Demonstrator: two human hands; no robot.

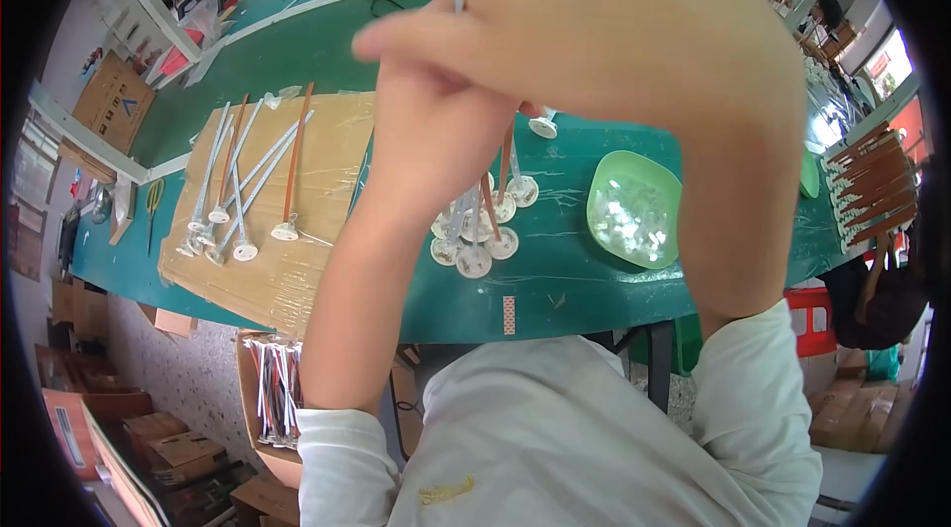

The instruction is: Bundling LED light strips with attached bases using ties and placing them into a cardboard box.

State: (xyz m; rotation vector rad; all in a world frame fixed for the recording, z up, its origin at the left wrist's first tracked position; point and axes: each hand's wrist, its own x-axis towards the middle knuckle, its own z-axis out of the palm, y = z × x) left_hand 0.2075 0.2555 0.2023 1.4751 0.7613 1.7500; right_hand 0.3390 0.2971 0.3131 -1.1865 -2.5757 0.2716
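My left hand [436, 116] is closed around the upper part of a bundle of thin sticks [485, 200], brown and silvery white. Their round white disc ends rest in a cluster on the green table, below the hand. Close to the camera, my right hand [565, 27] lies across the top of the left one, its thumb pointing left. Between the hands a short pale tip of a stick shows. The right fingers are curled and mostly hidden, so what they grip cannot be made out. Another disc end [543, 125] shows just beneath the right hand.
Several more disc-ended sticks [238, 180] lie on a flat cardboard sheet [327, 116] at left. Right of the bundle stands a green bowl [604, 248] of small clear pieces. Brown sticks [872, 190] are stacked at far right. Scissors [154, 200] lie at the left edge.
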